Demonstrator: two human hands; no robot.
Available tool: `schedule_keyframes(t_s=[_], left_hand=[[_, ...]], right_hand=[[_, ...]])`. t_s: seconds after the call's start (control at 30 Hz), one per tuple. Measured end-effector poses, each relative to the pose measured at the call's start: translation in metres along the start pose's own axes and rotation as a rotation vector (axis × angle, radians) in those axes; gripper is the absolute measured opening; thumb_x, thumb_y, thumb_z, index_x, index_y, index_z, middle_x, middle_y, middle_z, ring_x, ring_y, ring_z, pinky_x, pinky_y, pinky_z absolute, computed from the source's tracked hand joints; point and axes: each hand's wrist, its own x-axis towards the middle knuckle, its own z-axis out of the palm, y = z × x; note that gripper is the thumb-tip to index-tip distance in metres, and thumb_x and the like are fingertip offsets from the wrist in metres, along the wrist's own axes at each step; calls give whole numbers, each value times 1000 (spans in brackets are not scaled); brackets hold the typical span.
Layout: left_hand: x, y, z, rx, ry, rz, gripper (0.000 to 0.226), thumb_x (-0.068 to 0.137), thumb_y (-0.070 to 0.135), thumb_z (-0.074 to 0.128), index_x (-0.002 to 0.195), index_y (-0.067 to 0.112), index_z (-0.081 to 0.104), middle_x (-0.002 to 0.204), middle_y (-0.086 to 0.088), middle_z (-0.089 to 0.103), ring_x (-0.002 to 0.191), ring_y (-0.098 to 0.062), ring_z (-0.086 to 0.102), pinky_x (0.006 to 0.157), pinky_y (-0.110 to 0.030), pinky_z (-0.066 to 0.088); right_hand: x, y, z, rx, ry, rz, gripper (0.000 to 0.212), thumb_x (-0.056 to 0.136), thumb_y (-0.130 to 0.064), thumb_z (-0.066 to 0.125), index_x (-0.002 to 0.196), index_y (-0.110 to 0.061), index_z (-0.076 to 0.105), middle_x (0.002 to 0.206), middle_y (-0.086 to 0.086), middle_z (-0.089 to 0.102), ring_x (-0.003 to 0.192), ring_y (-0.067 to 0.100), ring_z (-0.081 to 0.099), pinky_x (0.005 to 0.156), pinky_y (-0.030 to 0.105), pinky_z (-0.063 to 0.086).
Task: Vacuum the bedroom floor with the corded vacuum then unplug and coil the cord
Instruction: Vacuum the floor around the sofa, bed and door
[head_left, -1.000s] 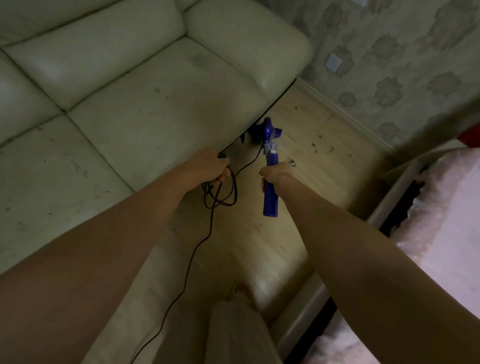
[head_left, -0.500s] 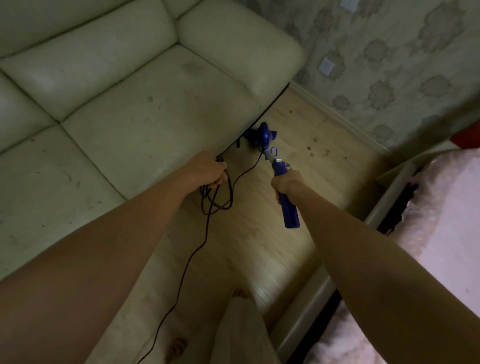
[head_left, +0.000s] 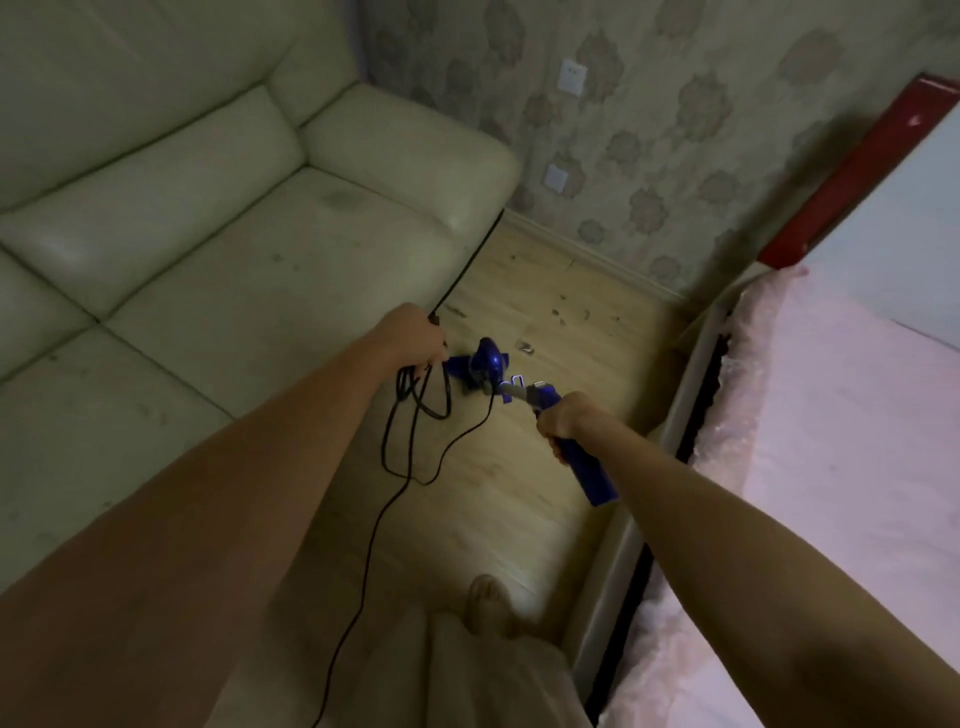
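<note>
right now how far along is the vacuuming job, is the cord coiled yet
Done: hard to say; no floor area can be confirmed clean. In hand: the right hand grips the blue vacuum by its handle, head on the wood floor, while the left hand holds a few loops of black cord clear. Left: dark debris near the wall, then unplugging and full coiling, since the cord trails off toward the bottom edge.

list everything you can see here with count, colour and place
vacuum: 1, blue, on the floor by the sofa
cord: 1, black, loops hanging, rest trailing down the floor
sofa: 1, pale cream, left
floor: 1, light wood, centre, dark debris near the wall
wall plates: 2, white, patterned wall
bed: 1, pink cover, right
headboard: 1, red, upper right
foot: 1, bottom centre
hands: 2, left hand grips cord loops, right hand grips vacuum handle
</note>
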Motion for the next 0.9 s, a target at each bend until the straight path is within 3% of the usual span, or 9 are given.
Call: schedule_keyframes(t_s=[0.13,0.27,0.37,0.5,0.6,0.7,0.9], left_hand=[[-38,-16,-2,33,-29,87,31,97,13,47,72,1,63,79,-12,68,53,-15,53,60,-24,46],[-72,-36,-11,8,-62,115,28,99,13,45,85,-1,63,51,0,53,42,-10,45,47,-20,43],[-88,-43,-18,-9,-70,136,31,100,14,44,80,-2,62,57,-3,56,47,-13,45,52,-23,45],[-102,-52,-25,-21,-63,162,26,100,14,45,94,-3,63,61,-3,56,49,-13,45,52,-23,44],[-101,-60,-27,-16,-66,166,27,100,15,44,97,-4,63,60,-2,56,49,-11,45,51,-20,42],[-94,-66,-27,-14,-62,143,28,100,15,44,100,-6,63,62,-3,57,50,-11,47,51,-19,42],[-66,-83,-23,-47,-90,68,25,99,10,45,106,-8,61,69,-6,59,53,-13,47,56,-23,45]], right_hand=[[-49,12,32,84,-56,48,3,88,0,56,87,-1,53,64,13,55,49,22,51,48,29,46],[-85,19,68,294,-138,90,22,86,2,59,106,-2,50,71,12,55,54,21,52,47,29,45],[-103,19,91,443,-98,104,43,83,4,61,124,1,52,78,13,58,57,21,53,48,31,44],[-118,10,123,542,-35,106,48,83,-1,65,128,-3,48,91,14,60,64,21,55,50,32,45],[-125,-9,143,611,-30,87,42,88,0,62,126,-2,44,79,13,55,60,21,53,45,31,42],[-127,-30,150,679,-10,76,37,90,-1,60,124,-3,44,77,12,48,61,20,49,58,30,48],[-95,-56,140,747,18,81,31,90,-3,59,112,-8,39,99,14,51,78,22,54,79,33,51]])
